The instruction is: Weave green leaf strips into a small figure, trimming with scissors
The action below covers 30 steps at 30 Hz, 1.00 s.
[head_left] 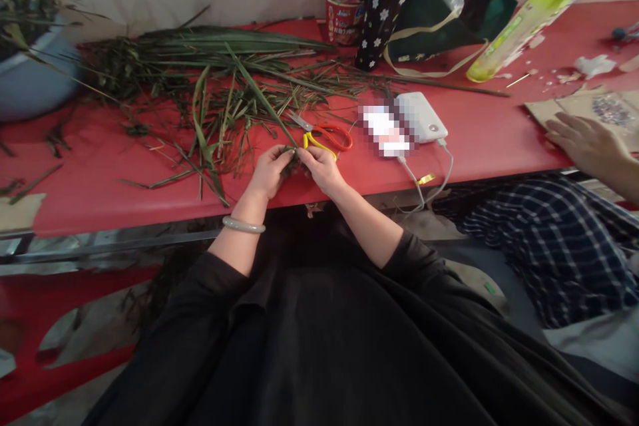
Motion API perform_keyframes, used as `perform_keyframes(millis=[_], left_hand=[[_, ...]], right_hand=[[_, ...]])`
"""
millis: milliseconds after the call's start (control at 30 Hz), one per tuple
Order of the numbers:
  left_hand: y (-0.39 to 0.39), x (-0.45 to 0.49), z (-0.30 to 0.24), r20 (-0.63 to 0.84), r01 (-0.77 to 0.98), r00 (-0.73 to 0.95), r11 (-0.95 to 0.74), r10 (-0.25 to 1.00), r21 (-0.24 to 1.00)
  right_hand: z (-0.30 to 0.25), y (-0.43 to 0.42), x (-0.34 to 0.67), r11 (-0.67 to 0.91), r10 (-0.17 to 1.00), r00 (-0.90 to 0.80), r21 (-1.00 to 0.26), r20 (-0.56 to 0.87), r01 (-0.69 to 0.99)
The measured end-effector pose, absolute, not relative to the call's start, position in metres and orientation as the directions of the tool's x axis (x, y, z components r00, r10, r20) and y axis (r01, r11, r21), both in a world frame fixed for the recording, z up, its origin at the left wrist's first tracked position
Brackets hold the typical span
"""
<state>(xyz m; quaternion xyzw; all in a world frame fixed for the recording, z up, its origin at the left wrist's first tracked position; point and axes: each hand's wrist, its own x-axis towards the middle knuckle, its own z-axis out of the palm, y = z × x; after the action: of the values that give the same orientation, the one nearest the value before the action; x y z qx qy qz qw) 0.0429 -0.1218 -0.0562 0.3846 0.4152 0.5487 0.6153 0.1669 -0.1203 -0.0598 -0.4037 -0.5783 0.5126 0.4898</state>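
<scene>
Centrally, a green leaf strip [263, 98] is held at its near end and slants up and away to the left of the grip. Its near end meets a small dark green piece [288, 166] between the two hands; whether the two are joined cannot be determined. The left hand [269, 172] pinches the piece between thumb and fingers. The right hand [323, 171], just beside it, pinches the near end of the leaf strip with its thumb uppermost. A pale bangle [243, 225] encircles the left wrist.

Directly beyond the right hand, the scissors [341, 138] lie with blades pointing away to the left; one handle loop is orange-red, the other yellow. Left of and beyond the grip, loose leaf cuttings [239, 123] are scattered over the red table [114, 186], and a bundle of long leaves [239, 40] lies behind them. At far left stands a blue-grey basin [37, 83].

Right of the grip, a blurred-out phone [384, 133] and a white power bank [424, 118] lie side by side, each with a white cable. Farther beyond stands a black bottle [382, 13] with white flowers, near a red cup [342, 20]. At far right, a co-worker's hand [592, 143] rests on a tan sheet [554, 106].
</scene>
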Motion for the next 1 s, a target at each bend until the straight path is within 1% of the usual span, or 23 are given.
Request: perform_keyframes(millis=[167,333,467,733,1000], left_hand=[[-0.1221,0.0432,-0.0567,-0.086,-0.355,0.048,0.098,0.995,0.93],[-0.1218,0.0429,-0.0579,-0.073,-0.365,0.056,0.089,0.996,0.927],[-0.1212,0.0425,-0.0581,-0.081,-0.361,0.049,0.093,0.995,0.928],[-0.1234,0.0439,-0.0551,-0.08,-0.352,0.031,0.086,0.996,0.932],[-0.1235,0.0453,-0.0533,-0.115,-0.363,0.019,0.114,0.993,0.925]], right_hand=[[-0.0599,-0.1204,0.1674,0.17,0.964,-0.198,-0.984,0.178,-0.056],[-0.0601,-0.1202,0.1677,0.134,0.973,-0.189,-0.991,0.135,-0.022],[-0.061,-0.1198,0.1675,0.11,0.972,-0.204,-0.993,0.116,-0.037],[-0.0656,-0.1173,0.1664,0.1,0.973,-0.208,-0.995,0.104,-0.03],[-0.0636,-0.1175,0.1684,0.131,0.964,-0.228,-0.991,0.135,-0.035]])
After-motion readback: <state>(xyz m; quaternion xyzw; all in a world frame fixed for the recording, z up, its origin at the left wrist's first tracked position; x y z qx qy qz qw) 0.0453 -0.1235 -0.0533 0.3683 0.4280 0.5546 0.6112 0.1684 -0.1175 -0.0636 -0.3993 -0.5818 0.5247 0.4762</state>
